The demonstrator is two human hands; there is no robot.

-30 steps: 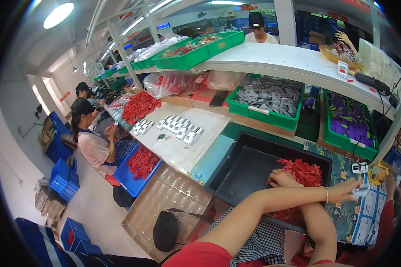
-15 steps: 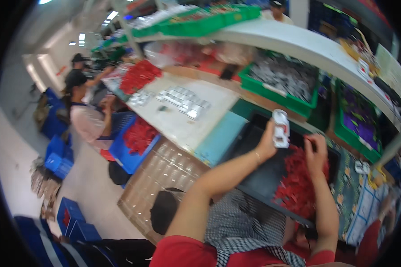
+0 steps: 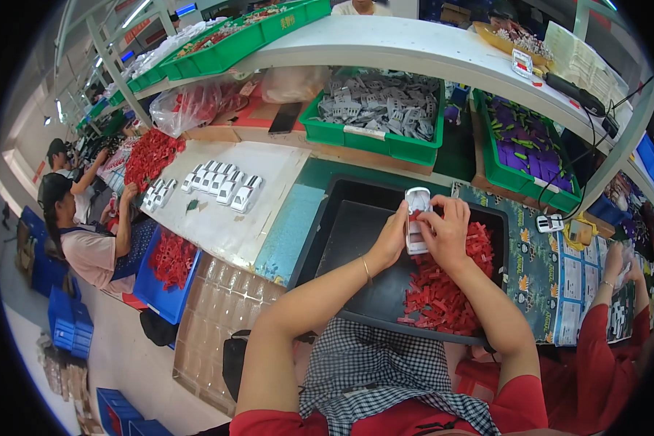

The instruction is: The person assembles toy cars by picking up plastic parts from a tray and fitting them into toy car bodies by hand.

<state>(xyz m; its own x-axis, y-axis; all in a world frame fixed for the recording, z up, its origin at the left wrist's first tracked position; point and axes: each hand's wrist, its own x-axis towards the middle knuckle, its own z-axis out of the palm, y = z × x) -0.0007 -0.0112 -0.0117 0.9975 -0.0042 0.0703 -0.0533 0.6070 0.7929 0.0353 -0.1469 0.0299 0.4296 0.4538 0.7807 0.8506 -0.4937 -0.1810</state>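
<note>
My left hand (image 3: 389,238) grips a white toy car body (image 3: 418,198), held upright over a black tray (image 3: 347,229) with its hollow inside toward me. My right hand (image 3: 449,234) is closed, with thumb and fingertips pressed into the car body. A red plastic piece (image 3: 416,215) shows at those fingertips, partly hidden by them. Below my right hand, a heap of red plastic pieces (image 3: 439,298) fills the right part of the tray.
White toy cars (image 3: 221,182) stand in a row on the board at left. Green crates hold grey parts (image 3: 378,105) and purple parts (image 3: 523,138) under a white shelf (image 3: 385,43). A co-worker (image 3: 87,243) sits at left; another person's hands (image 3: 621,263) work at right.
My right hand has moved left from above the red heap onto the car body. The car body has come lower and left in view as the head turned right.
</note>
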